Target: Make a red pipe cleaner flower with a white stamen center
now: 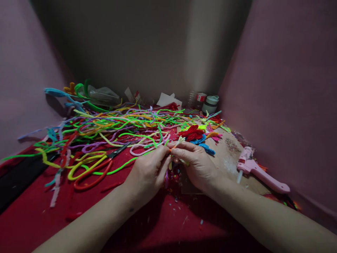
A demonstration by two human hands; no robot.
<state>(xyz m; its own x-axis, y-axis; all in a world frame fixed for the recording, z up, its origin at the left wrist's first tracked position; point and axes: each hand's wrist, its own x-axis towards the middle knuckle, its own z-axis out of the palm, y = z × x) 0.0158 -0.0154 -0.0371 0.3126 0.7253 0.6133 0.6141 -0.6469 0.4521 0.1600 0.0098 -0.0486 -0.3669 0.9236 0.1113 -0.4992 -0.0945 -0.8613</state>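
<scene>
My left hand and my right hand meet at the middle, fingertips pinched together. Between them is a small bundle of pale yellow pipe cleaners, its short ends fanning upward. A bit of orange pipe cleaner shows at the pinch, mostly covered by my fingers. Both hands close on this piece. Left of my left hand lie scissors with red and yellow handles, blades pointing away. Beyond my hands spreads a tangled heap of coloured pipe cleaners.
A pink glue gun lies on a brown board at the right. Red and blue pipe cleaner bundles sit behind my right hand. A lidded jar stands at the back. Scraps dot the red cloth.
</scene>
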